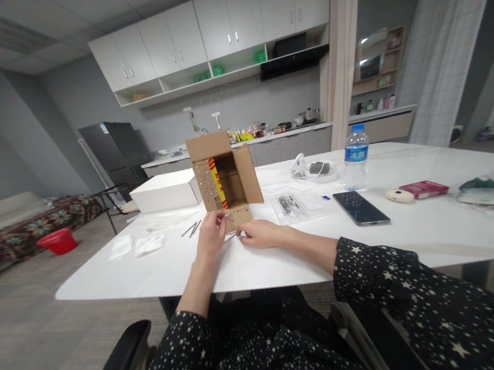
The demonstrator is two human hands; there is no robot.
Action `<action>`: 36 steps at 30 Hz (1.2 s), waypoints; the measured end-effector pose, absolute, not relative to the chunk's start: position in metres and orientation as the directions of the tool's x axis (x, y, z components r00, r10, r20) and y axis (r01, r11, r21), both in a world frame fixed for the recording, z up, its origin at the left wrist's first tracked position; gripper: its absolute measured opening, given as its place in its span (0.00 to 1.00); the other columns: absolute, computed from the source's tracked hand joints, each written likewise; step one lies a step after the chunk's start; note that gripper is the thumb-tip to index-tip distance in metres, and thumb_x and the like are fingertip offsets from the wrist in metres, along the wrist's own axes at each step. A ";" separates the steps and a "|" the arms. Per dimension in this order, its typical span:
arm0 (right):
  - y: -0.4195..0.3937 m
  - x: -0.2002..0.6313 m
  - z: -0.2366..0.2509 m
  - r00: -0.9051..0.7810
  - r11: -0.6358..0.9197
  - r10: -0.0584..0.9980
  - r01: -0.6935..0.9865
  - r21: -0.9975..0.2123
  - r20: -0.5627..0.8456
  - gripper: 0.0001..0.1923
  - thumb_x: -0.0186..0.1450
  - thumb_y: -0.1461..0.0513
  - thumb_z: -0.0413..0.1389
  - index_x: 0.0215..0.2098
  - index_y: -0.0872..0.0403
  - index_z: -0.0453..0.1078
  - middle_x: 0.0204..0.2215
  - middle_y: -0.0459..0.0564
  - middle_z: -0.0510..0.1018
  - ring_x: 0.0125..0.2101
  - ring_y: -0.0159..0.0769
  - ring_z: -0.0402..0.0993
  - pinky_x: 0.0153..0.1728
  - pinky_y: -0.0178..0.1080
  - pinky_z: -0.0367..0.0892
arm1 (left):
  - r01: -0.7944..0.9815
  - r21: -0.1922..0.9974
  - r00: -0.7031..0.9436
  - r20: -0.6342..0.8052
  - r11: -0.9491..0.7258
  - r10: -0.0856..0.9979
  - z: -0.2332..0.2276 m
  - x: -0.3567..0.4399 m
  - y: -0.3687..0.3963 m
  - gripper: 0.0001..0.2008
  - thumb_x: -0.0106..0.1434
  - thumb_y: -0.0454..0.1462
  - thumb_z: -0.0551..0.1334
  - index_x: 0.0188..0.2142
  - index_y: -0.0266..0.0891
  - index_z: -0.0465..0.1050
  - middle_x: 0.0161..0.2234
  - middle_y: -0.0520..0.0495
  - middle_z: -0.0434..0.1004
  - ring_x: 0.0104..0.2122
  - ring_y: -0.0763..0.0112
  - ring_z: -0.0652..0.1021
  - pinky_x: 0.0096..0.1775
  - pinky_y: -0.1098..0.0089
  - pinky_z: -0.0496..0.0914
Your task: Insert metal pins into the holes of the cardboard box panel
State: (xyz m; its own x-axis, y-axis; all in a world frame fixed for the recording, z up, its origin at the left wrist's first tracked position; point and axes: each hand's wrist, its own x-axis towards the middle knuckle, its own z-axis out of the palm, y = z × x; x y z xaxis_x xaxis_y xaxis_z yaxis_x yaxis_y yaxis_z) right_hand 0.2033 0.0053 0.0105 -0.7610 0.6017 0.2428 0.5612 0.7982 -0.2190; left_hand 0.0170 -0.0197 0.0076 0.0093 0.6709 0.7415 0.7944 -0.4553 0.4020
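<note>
A small metal piece [228, 216], too small to be identified, is pinched in the left hand [211, 237] at the near flap of the open cardboard box [224, 179], which is stood on its side mid-table. The right hand [259, 233] is rested flat on the white table [415, 230] just right of it, fingers loosely curled; whether anything is gripped cannot be told. Loose nails [192, 229] are seen left, a clear bag [292, 205] and phone [360, 207] right, a water bottle [356, 158] farther off.

Light: dim, even indoor light from overhead.
Glare: soft sheen on white table [415, 230], right half.
Shadows: faint, diffuse under hands.
Distortion: wide-angle bowing at edges; walls lean.
Focus: centre fairly sharp; distant counter [268, 137] soft, slightly grainy.
</note>
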 end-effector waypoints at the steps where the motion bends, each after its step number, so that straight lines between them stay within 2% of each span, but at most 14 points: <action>1: 0.006 0.203 0.010 -0.762 0.800 0.599 0.559 -0.218 0.244 0.16 0.66 0.61 0.50 0.50 0.54 0.71 0.39 0.55 0.80 0.40 0.43 0.76 0.36 0.37 0.63 | 0.794 0.398 0.009 0.748 -0.460 0.663 0.009 0.017 -0.021 0.06 0.64 0.36 0.55 0.37 0.39 0.69 0.35 0.46 0.74 0.31 0.69 0.73 0.39 0.66 0.70; 24: 0.007 0.203 0.008 -0.760 0.801 0.598 0.558 -0.217 0.256 0.16 0.67 0.60 0.50 0.50 0.54 0.71 0.38 0.55 0.80 0.39 0.43 0.76 0.35 0.37 0.63 | 0.820 0.426 0.010 0.657 -0.382 0.754 0.005 0.015 -0.015 0.04 0.60 0.36 0.57 0.34 0.40 0.69 0.30 0.48 0.76 0.30 0.68 0.76 0.36 0.67 0.70; 36: 0.005 0.204 0.010 -0.759 0.800 0.599 0.558 -0.221 0.254 0.16 0.67 0.60 0.49 0.51 0.53 0.71 0.40 0.55 0.80 0.40 0.43 0.76 0.36 0.37 0.63 | 0.802 0.479 0.018 0.579 -0.358 0.815 0.001 0.015 -0.015 0.08 0.59 0.36 0.56 0.40 0.41 0.68 0.29 0.50 0.77 0.28 0.68 0.76 0.34 0.68 0.69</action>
